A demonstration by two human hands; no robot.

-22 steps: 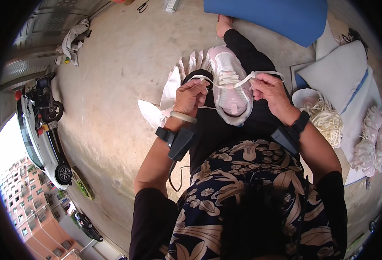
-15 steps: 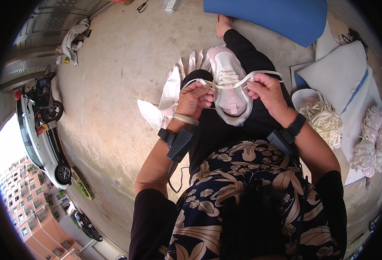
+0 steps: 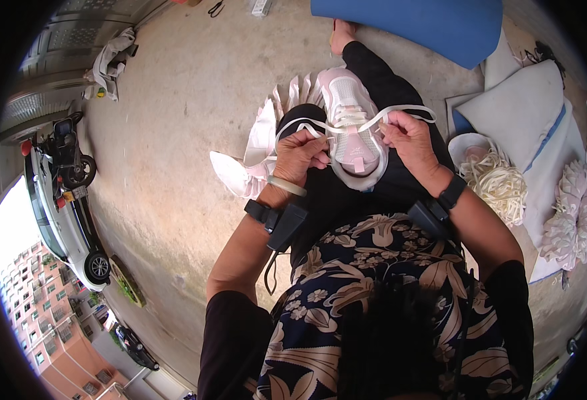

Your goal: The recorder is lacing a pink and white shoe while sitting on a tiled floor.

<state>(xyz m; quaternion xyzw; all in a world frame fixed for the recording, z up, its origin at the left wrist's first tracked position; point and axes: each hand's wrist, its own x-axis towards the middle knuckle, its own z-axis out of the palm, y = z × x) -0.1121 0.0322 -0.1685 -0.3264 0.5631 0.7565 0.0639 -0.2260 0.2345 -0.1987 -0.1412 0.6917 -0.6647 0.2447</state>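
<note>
A pink and white shoe upper [image 3: 353, 127] lies across my lap, its toe pointing away from me and its heel opening toward me. White lace runs through its upper eyelets in several crossing rows. At the shoe's left edge my left hand [image 3: 298, 157] pinches the white shoelace [image 3: 295, 121], which arcs in a loop above the fingers. On the right edge my right hand [image 3: 410, 140] is closed with thumb and forefinger together on the lace, and the loose part curves over the hand to the right. The lace tips are hidden by my fingers.
A fan of more shoe uppers [image 3: 261, 137] rests by my left knee. To the right lie a bundle of cream laces [image 3: 497, 183], a stack of pale uppers [image 3: 569, 217] and white padded sheets [image 3: 517, 123]. A blue mat [image 3: 413, 27] is ahead; scissors [image 3: 216, 9] lie far left.
The lace at my left hand now bows out in a larger loop, and that hand sits slightly lower. My right hand has hardly moved.
</note>
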